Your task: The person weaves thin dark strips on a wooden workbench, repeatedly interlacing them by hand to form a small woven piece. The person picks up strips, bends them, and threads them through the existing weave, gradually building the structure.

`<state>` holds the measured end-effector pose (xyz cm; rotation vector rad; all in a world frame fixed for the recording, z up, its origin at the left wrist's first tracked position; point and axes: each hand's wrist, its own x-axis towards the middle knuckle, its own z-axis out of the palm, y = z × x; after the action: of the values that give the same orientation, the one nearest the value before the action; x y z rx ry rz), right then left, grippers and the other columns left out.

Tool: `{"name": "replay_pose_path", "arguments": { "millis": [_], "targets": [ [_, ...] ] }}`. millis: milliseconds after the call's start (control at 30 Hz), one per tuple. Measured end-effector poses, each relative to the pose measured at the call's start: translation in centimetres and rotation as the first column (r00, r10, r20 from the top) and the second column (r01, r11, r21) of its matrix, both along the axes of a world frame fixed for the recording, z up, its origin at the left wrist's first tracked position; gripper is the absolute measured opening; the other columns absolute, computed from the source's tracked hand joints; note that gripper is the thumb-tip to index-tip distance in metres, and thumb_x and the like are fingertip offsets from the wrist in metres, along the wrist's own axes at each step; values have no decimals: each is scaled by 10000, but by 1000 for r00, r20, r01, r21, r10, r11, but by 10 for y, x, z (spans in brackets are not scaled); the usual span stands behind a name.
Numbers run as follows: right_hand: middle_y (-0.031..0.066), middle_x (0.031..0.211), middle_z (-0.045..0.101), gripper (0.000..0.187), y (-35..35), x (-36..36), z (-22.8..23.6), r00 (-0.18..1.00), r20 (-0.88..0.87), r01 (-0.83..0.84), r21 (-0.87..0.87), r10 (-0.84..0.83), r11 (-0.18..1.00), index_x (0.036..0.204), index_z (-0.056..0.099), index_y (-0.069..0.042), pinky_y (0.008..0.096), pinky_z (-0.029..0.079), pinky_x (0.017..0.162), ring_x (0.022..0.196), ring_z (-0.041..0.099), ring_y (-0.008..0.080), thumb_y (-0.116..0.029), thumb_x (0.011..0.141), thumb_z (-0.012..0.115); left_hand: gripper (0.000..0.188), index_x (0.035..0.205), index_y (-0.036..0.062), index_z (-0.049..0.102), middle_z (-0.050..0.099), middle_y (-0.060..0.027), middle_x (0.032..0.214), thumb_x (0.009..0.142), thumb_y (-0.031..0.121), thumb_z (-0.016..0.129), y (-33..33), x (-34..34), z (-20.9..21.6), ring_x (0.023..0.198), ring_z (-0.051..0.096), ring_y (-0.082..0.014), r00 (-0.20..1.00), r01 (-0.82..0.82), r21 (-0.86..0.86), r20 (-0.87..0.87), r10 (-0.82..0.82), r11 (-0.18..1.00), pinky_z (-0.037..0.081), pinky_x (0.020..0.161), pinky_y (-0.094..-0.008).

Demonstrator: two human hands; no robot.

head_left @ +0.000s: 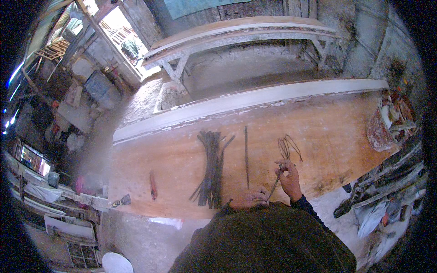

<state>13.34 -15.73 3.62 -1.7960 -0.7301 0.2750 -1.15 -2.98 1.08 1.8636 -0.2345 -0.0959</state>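
Observation:
My right hand (288, 178) pinches the upper part of a thin dark strip (274, 188) that slants down toward me. At its lower end my left hand (256, 197) is closed with the fingertips near the strip, partly hidden by my dark clothing. Loops of thin wire (285, 146) spread on the tabletop just beyond my right fingers; whether they join the strip I cannot tell. Left of my hands lies a loose bundle of dark flat strips (211, 170). One single dark strip (246, 157) rests apart, between the bundle and the wire.
The wooden table (173, 154) has a long white board (255, 101) along its far edge. A red-handled tool (153, 184) and a scraper (122, 201) lie at the left. A stained bucket (381, 127) stands at the right end. Beyond is a long bench (246, 34).

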Motion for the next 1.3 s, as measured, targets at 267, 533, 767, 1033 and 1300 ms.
{"name": "replay_pose_path", "arguments": {
  "millis": [267,533,767,1033,1300],
  "targets": [
    [92,975,525,180,-12,10,-2,968,83,-230,-84,237,969,840,642,-53,302,401,757,869,504,193,-187,720,648,143,758,33,620,568,-62,750,704,166,624,32,-15,21,746,562,-213,727,-686,135,125,675,715,444,677,-283],
    [117,1105,513,221,0,-23,48,469,-324,-840,123,821,529,906,644,-57,341,374,872,1029,478,235,-218,756,621,104,750,48,642,615,-78,723,693,134,640,34,-15,2,652,582,-178,298,-953,19,-130,946,303,461,632,-271],
    [66,814,600,108,-4,-13,17,662,-356,-681,82,660,727,764,621,-35,286,431,715,790,559,176,-60,678,680,179,779,68,648,625,-94,786,711,234,635,19,-5,-21,714,601,-241,426,-829,397,-10,905,395,473,668,-336],
    [27,682,566,183,-3,-13,12,870,-266,-443,-54,415,895,621,530,-52,248,420,644,687,533,107,-57,645,711,197,822,74,632,600,-101,842,722,243,614,5,-1,-14,778,575,-263,508,-779,363,-111,854,511,457,712,-356],
    [37,642,527,127,-1,-11,12,918,-28,-396,-30,395,918,648,523,-47,269,401,570,593,498,149,-34,672,647,143,803,62,606,579,-96,818,752,194,582,12,1,-19,793,555,-249,742,-645,274,0,670,714,438,727,-342]
  ]
}}
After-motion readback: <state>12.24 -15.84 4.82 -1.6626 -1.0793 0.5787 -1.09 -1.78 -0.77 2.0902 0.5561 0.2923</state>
